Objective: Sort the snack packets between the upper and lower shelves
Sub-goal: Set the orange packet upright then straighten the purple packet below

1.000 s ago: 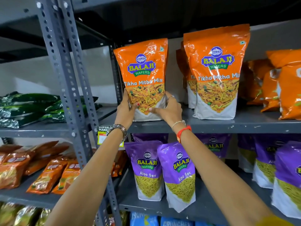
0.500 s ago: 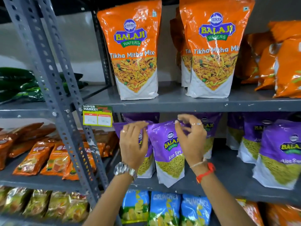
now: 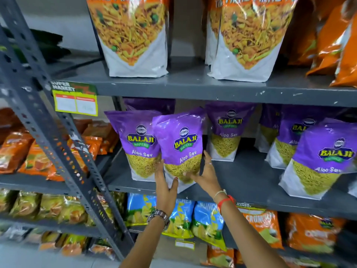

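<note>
A purple Aloo Sev packet (image 3: 181, 144) stands tilted at the front of the lower shelf (image 3: 243, 200). My left hand (image 3: 165, 188) grips its bottom left corner and my right hand (image 3: 206, 173) holds its lower right side. A second purple Aloo Sev packet (image 3: 137, 140) stands just left of it, partly overlapped. On the upper shelf (image 3: 193, 88) stand two orange Tikha Mitha Mix packets (image 3: 131, 35), the other Tikha Mitha Mix packet (image 3: 249, 37) to the right; their tops are cut off.
More purple packets (image 3: 320, 159) fill the lower shelf to the right. Orange bags (image 3: 340, 41) lean at the upper right. Blue and orange crisp bags (image 3: 206, 221) sit below. A grey perforated upright (image 3: 48, 132) with a yellow price tag (image 3: 75, 101) stands left, beside shelves of small packets.
Both hands left the orange packet on the upper shelf, dropped to the lower shelf and took hold of the purple Aloo Sev packet near its base. The view tilted downward.
</note>
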### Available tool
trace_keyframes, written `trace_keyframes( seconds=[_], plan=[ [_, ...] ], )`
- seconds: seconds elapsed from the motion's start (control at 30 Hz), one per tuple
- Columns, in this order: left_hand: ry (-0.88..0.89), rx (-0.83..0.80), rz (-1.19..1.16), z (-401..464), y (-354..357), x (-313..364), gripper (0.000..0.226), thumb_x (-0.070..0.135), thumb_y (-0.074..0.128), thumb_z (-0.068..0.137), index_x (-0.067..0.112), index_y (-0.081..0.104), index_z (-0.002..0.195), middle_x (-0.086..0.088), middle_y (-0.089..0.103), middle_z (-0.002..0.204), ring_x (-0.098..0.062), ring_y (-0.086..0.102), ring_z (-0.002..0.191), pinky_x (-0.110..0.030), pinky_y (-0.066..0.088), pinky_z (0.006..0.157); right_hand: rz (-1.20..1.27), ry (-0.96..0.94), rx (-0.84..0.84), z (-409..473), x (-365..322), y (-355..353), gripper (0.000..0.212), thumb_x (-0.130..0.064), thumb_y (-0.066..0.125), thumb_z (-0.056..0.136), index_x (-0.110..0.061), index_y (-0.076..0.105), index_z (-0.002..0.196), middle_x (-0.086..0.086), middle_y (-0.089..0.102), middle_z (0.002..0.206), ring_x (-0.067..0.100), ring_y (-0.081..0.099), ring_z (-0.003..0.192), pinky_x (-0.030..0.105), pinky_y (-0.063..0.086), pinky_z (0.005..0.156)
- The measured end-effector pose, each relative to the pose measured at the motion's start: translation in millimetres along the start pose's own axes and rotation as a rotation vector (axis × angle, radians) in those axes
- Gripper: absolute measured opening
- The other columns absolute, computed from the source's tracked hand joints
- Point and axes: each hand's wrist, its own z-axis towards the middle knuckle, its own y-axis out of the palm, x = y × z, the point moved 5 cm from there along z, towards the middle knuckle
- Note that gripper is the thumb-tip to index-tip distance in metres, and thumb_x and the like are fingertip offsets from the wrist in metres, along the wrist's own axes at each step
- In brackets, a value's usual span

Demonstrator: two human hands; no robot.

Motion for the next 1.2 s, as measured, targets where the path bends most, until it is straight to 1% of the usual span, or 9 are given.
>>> trace_keyframes(
  seconds=[0.1,0.2,0.27,0.47,0.57,0.67,0.77,0.9,1.2],
  plan=[
    [-0.031,0.002,-0.036,4,10,-6,0.077,0.015,0.056,0.080,0.049,0.017,0.137,0.025,0.019,0.151,-0.008,0.019,0.143,-0.050,0.022,0.118,0.092,0.036,-0.068,10,11,6,0.112,-0.025,0.092,0.045,-0.021,0.031,0.138,-0.003,0.056,0.129,-0.002,0.056,0.116,0.025,0.049,0.100],
    [-0.021,0.028,-0.039,4,16,-8,0.077,0.021,0.058,0.081,0.051,0.015,0.138,0.039,0.020,0.144,-0.003,0.019,0.142,-0.054,0.027,0.115,0.082,0.091,-0.119,14,20,7,0.095,-0.017,0.093,0.050,-0.031,0.038,0.126,-0.009,0.059,0.118,0.009,0.058,0.111,0.032,0.049,0.098],
    [-0.021,0.053,-0.020,6,16,-12,0.078,0.019,0.058,0.081,0.052,0.016,0.138,0.035,0.022,0.147,-0.008,0.020,0.143,-0.059,0.030,0.111,0.089,0.082,-0.114,15,19,6,0.089,-0.011,0.092,0.054,-0.028,0.040,0.125,-0.003,0.060,0.119,0.016,0.056,0.113,0.033,0.049,0.097],
    [-0.002,0.056,0.012,6,25,-4,0.084,0.009,0.049,0.078,0.060,0.013,0.133,0.010,0.020,0.154,-0.012,0.021,0.143,-0.059,0.028,0.112,0.130,0.023,0.037,-2,13,-10,0.083,-0.040,0.092,0.043,-0.040,0.053,0.117,0.004,0.067,0.117,0.014,0.064,0.109,0.035,0.055,0.091],
    [0.030,-0.001,-0.009,9,39,6,0.085,0.003,0.049,0.078,0.057,0.013,0.134,-0.004,0.022,0.155,-0.016,0.024,0.142,-0.056,0.027,0.114,0.122,0.006,0.138,-11,7,-34,0.069,-0.029,0.093,0.050,-0.044,0.058,0.107,-0.010,0.070,0.102,0.000,0.066,0.095,0.027,0.058,0.082],
    [0.057,-0.087,-0.037,18,60,14,0.085,-0.005,0.047,0.077,0.045,0.012,0.136,-0.016,0.026,0.151,-0.025,0.031,0.139,-0.053,0.029,0.114,0.118,-0.004,0.225,-15,2,-63,0.064,-0.013,0.090,0.060,-0.029,0.057,0.113,-0.016,0.066,0.096,-0.011,0.063,0.084,0.010,0.052,0.073],
    [0.093,-0.199,-0.053,26,85,18,0.079,-0.008,0.047,0.077,0.025,0.010,0.138,-0.023,0.030,0.146,-0.016,0.041,0.131,-0.036,0.034,0.111,0.099,0.006,0.288,-21,5,-90,0.062,-0.007,0.086,0.065,-0.018,0.058,0.118,-0.019,0.062,0.089,-0.010,0.062,0.074,0.006,0.048,0.066],
    [0.134,-0.328,-0.052,27,117,19,0.072,-0.007,0.047,0.077,0.012,0.010,0.136,-0.014,0.035,0.135,-0.011,0.045,0.121,-0.034,0.037,0.106,0.095,0.013,0.379,-35,15,-118,0.059,-0.003,0.084,0.067,-0.025,0.055,0.113,-0.016,0.063,0.090,-0.018,0.060,0.073,0.004,0.047,0.066],
    [0.056,-0.415,-0.017,16,143,4,0.075,-0.001,0.051,0.079,0.018,0.010,0.139,0.008,0.031,0.141,-0.008,0.039,0.131,-0.036,0.036,0.110,0.090,0.070,0.494,-56,38,-129,0.062,-0.013,0.084,0.069,-0.030,0.053,0.120,0.002,0.066,0.108,-0.013,0.062,0.091,0.011,0.053,0.075]
  ],
)
